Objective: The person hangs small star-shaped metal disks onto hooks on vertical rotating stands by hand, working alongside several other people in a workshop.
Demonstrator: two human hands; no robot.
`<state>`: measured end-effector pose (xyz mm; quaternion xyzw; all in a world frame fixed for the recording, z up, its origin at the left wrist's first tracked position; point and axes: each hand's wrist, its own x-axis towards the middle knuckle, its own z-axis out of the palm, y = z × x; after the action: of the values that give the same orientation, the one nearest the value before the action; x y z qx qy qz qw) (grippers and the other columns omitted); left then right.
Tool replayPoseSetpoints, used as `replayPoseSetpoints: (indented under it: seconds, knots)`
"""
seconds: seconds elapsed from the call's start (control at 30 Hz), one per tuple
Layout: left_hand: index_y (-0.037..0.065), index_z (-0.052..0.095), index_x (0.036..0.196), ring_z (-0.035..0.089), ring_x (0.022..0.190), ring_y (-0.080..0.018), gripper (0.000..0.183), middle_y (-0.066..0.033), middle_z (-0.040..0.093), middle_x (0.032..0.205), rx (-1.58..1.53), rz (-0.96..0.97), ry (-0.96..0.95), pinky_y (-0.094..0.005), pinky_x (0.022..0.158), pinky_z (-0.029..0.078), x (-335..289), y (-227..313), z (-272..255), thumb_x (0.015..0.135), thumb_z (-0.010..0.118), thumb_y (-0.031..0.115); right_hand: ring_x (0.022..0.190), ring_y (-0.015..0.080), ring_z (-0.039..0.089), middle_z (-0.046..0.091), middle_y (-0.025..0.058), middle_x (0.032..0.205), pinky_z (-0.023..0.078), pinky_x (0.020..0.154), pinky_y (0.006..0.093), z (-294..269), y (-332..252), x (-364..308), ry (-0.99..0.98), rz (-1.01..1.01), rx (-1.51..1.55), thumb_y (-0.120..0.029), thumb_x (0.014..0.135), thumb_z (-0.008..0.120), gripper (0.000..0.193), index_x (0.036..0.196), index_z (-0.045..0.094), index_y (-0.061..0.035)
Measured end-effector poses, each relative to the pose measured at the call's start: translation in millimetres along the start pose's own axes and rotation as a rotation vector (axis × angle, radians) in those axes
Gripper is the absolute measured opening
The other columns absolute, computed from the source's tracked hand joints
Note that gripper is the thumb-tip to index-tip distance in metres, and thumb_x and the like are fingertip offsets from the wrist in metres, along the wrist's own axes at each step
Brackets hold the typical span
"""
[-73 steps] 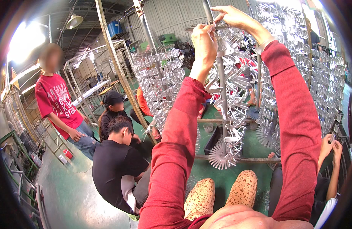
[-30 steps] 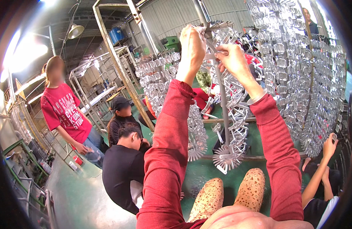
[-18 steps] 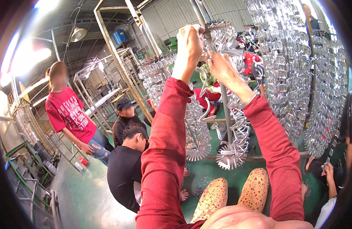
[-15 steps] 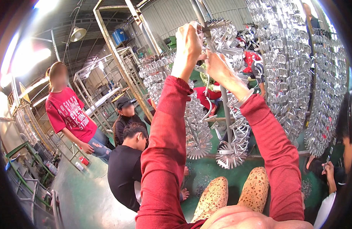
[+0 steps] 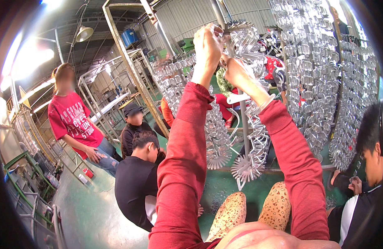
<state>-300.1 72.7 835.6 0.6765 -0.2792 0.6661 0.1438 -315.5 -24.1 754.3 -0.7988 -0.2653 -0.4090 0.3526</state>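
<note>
Both my arms are raised to the top of an upright rack pole [image 5: 244,120] hung with shiny silver bent metal parts [image 5: 258,145]. My left hand [image 5: 208,45] is closed beside the toothed disc [image 5: 239,27] at the top, its fingertips pressed together; what they grip is hidden. Just below and to the right, my right hand [image 5: 239,74] pinches close to the hanging parts, its fingertips hidden behind the hand. A flat silver metal piece [image 5: 237,98] dangles under my right hand. Another toothed disc [image 5: 246,168] sits low on the pole.
Dense strings of silver parts [image 5: 310,74] hang at right, and another column [image 5: 216,137] at left. A seated person in black [image 5: 137,186] is close on my left; another person [image 5: 368,166] works low at right. A person in red [image 5: 77,120] stands farther left, near metal frames [image 5: 129,62].
Both my hands have shifted slightly right, still at the top of the pole. The person at the right edge has come further into view, and the hanging strands have swayed.
</note>
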Motion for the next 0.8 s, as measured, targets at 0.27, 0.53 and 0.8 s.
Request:
replayPoseSetpoints:
  seconds: [0.27,0.53,0.8]
  knots:
    - [0.001,0.066,0.083,0.064,0.065,-0.0162,0.03,-0.0103,0.067,0.075,-0.052,-0.111,-0.05,-0.028,0.062,0.051,-4.7,10.1,-0.1,0.067,0.079,0.023,0.096,0.04,0.058,0.061,0.0258,0.095,0.046,0.08,0.0474,0.3,17.2,10.0,-0.025,-0.041,0.036,-0.001,0.075,0.047,0.035,0.109,0.053,-0.0007]
    - [0.008,0.07,0.086,0.065,0.07,-0.0253,0.011,-0.013,0.067,0.081,0.062,0.128,0.093,-0.0322,0.068,0.051,24.9,5.8,0.2,0.078,0.063,0.011,0.078,0.0394,0.059,0.059,0.0219,0.076,0.044,0.068,0.043,1.5,45.9,23.8,0.004,-0.168,0.063,-0.015,0.085,0.049,0.016,0.095,0.055,-0.0048]
    - [-0.007,0.056,0.097,0.055,0.101,-0.0386,0.025,-0.0249,0.058,0.104,0.394,0.541,0.334,-0.0433,0.083,0.046,16.3,-25.4,62.4,0.074,0.053,0.004,0.058,0.0178,0.058,0.059,0.0134,0.062,0.044,0.053,0.0354,3.6,104.9,57.7,-0.006,-0.329,-0.145,-0.032,0.08,0.06,0.034,0.085,0.058,0.0023]
